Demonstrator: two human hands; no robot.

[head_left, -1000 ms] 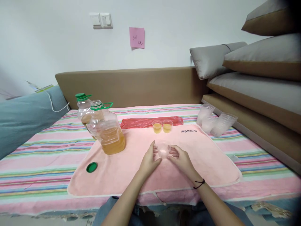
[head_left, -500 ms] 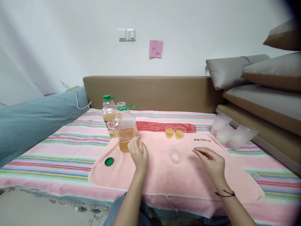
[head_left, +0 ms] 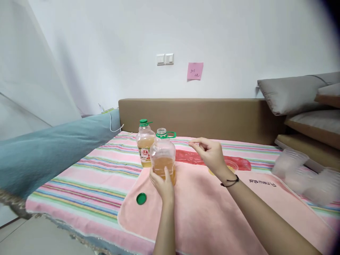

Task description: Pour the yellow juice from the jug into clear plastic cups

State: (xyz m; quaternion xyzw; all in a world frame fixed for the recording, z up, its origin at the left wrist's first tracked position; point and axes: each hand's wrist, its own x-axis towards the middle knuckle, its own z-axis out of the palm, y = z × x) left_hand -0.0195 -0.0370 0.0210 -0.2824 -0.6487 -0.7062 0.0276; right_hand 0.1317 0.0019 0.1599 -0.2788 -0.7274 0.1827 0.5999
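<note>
My left hand [head_left: 162, 182] is wrapped round the lower side of an uncapped clear plastic bottle [head_left: 162, 152], part full of amber liquid. A green handle ring [head_left: 171, 135] sticks out from its neck. To the right of that ring, in the air, my right hand [head_left: 208, 150] has thumb and fingertips pinched together, with nothing visible between them. Below its wrist, a small clear cup [head_left: 231, 165] with yellow liquid is partly hidden. The green bottle cap [head_left: 141, 198] lies upturned on the pink cloth [head_left: 202, 212].
A second bottle [head_left: 145, 145], capped in green, stands behind on the left. Flat red plastic [head_left: 188, 156] lies along the back. Stacked clear cups [head_left: 294, 173] lie at the right, below grey cushions [head_left: 289, 94]. A brown headboard [head_left: 196, 117] borders the back.
My left hand has closed round the bottle. My right hand has moved left and up, towards the bottle's handle, still pinched. The view has shifted left; the empty cup is now out of sight.
</note>
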